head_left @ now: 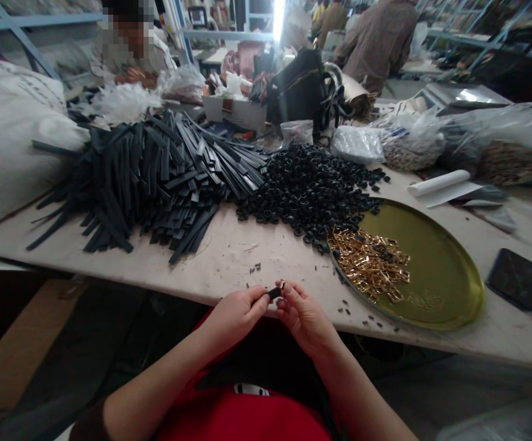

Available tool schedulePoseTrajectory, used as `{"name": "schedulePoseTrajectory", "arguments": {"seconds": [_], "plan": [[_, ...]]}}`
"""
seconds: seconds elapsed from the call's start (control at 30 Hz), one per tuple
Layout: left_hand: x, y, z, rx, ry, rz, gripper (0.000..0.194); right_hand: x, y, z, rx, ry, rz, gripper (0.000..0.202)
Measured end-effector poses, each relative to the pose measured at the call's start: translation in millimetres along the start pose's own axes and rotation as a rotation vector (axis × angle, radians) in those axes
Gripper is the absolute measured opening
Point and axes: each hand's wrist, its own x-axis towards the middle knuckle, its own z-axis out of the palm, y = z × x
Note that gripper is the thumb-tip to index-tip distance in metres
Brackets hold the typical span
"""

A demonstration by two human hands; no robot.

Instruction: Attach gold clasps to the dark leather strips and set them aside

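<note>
My left hand [242, 309] pinches a short black strap [274, 293] just over the table's front edge. At the strap's far end my right hand [303, 311] grips a small gold buckle [282, 285], its fingers closed around it. The two hands almost meet, and part of the strap is hidden in my left fingers. To the right, a round gold tray [449, 269] holds a heap of gold buckles [369, 263]. Small black loops [309, 190] are piled behind it, some on the tray's rim. Long black straps [150, 171] lie in a large heap at left.
A black phone [515, 278] lies right of the tray. A large white sack [13, 141] stands at far left. Behind the heaps are a black bag [297, 86], plastic bags [412, 147] and a paper roll [444, 184]. A person [132, 55] sits across the table.
</note>
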Motion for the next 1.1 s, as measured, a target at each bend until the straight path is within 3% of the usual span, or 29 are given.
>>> {"name": "schedulePoseTrajectory", "arguments": {"seconds": [0.13,0.27,0.47,0.83,0.9,1.03,1.1], "plan": [[1,5,3.6,-0.004,-0.013,0.013,0.022,-8,10,-2,-0.348,0.013,-0.222,0.022],[-3,-1,10.2,-0.16,0.014,-0.054,0.014,-16,11,1,-0.453,0.053,-0.39,0.022],[-13,-13,17.3,-0.419,-0.078,-0.17,0.024,-23,13,-1,-0.516,0.025,-0.272,0.022],[-19,-4,24.2,-0.525,-0.014,-0.243,0.016,-30,18,-3,-0.603,0.085,-0.333,0.025],[-19,-2,25.3,-0.503,0.01,-0.259,0.016,-31,19,-4,-0.67,0.107,-0.41,0.024],[-19,0,27.7,-0.437,0.04,-0.248,0.018,-35,21,-10,-0.902,0.118,-0.723,0.012],[-19,1,28.9,-0.397,0.05,-0.228,0.019,-35,21,-13,-0.933,0.099,-0.76,0.01]]}}
